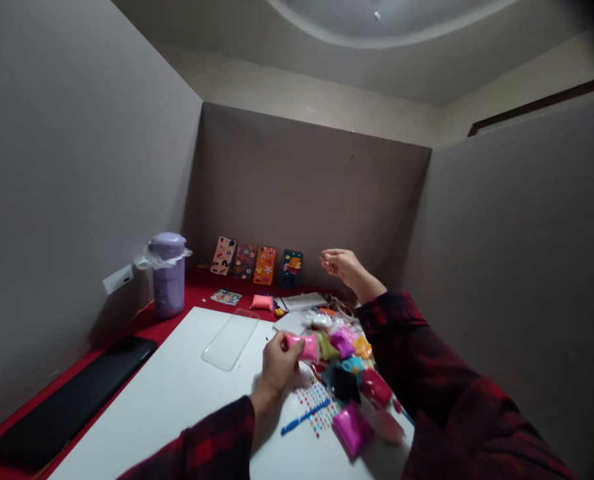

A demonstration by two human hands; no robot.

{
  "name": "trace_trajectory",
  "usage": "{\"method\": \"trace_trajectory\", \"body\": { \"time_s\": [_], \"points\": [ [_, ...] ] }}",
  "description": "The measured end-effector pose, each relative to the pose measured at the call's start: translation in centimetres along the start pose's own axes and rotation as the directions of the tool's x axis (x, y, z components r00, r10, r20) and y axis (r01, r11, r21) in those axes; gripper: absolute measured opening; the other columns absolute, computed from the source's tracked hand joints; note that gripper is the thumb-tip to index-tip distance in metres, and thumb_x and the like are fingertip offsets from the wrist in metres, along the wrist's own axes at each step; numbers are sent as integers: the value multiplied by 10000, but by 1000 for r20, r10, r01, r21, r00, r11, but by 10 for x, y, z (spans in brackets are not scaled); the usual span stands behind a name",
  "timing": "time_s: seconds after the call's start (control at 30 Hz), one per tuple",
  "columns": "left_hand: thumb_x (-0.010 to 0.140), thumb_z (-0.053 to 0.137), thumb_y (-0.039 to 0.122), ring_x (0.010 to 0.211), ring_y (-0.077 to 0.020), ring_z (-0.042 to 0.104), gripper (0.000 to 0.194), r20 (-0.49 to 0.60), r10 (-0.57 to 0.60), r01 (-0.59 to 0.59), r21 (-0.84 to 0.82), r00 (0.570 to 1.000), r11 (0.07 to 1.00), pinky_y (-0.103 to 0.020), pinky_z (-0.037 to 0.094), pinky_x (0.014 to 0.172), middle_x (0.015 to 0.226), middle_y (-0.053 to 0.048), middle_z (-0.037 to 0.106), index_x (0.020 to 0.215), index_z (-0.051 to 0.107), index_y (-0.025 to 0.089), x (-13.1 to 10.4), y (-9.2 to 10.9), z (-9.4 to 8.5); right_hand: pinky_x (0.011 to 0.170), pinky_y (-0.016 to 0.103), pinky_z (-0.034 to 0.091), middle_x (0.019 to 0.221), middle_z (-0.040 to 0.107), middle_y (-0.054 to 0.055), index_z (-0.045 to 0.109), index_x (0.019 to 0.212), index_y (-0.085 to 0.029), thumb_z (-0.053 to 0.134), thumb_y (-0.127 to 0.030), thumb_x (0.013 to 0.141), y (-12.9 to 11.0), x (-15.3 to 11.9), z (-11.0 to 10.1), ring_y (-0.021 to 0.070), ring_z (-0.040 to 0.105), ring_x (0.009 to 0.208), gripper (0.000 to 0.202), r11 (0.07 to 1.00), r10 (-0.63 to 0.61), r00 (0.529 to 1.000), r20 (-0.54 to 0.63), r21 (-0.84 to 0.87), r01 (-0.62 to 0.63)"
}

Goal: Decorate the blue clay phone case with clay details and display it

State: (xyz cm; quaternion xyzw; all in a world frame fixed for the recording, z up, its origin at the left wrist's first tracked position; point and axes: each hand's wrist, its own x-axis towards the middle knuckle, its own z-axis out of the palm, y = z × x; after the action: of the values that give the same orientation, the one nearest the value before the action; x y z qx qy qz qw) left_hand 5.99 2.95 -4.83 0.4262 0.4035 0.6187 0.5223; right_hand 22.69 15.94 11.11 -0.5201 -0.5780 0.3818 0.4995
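Note:
My left hand (277,365) is closed on a small pink clay packet (303,347), gripped between thumb and fingers above the white board (191,393). My right hand (345,265) is raised over the far right part of the table, its fingertips pinched together; whatever they hold is too small to make out. Beneath and right of my left hand lie a sheet of coloured gem stickers (321,421) and a blue stick tool (305,417). A clear phone case (231,340) lies flat to the left. Shiny packets in several colours, among them a magenta packet (351,430), are heaped at the right.
Several decorated phone cases, one an orange case (265,265), lean against the back panel. A coral packet (262,303) and a small picture card (226,297) lie before them. At the left stand a lilac bin (169,280) and a long black object (77,400).

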Motion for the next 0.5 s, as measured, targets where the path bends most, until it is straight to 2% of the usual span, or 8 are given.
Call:
{"method": "trace_trajectory", "body": {
  "time_s": [0.1,0.2,0.27,0.37,0.5],
  "points": [
    [614,728,446,375,-71,418,353,79,-22,25,-32,997,999,-194,314,366,512,55,502,711,552,156,-1,-3,-1,624,255,512,932,636,34,595,1020,-125,571,-292,889,-12,-54,-9,109,608,720,213,997,-72,997,24,-32,73],
    [642,716,455,378,-73,452,371,156,-41,50,-58,987,997,-187,323,365,545,51,519,755,536,151,-7,1,-1,488,198,392,763,656,44,651,907,-113,624,-281,821,-2,-109,-13,89,542,565,190,987,-129,991,21,-96,130],
    [645,724,437,392,-72,469,370,196,-37,50,-65,980,997,-183,338,381,563,44,536,776,540,144,-10,5,-1,481,209,369,664,633,33,669,799,-123,617,-316,801,18,-140,-14,105,523,546,200,974,-171,985,5,-150,170],
    [659,724,417,401,-71,477,356,241,-5,21,-66,971,998,-176,331,386,574,33,559,801,552,140,-13,10,-1,521,236,400,628,618,29,652,713,-152,570,-362,816,57,-173,-9,131,535,563,249,954,-219,976,-18,-212,211],
    [645,745,410,416,-83,497,359,307,46,-35,-41,951,999,-173,316,382,566,22,569,801,575,135,-16,13,0,611,256,440,752,647,29,638,828,-187,543,-351,837,100,-193,3,158,575,679,189,924,-307,952,3,-237,299]
  ]
}}
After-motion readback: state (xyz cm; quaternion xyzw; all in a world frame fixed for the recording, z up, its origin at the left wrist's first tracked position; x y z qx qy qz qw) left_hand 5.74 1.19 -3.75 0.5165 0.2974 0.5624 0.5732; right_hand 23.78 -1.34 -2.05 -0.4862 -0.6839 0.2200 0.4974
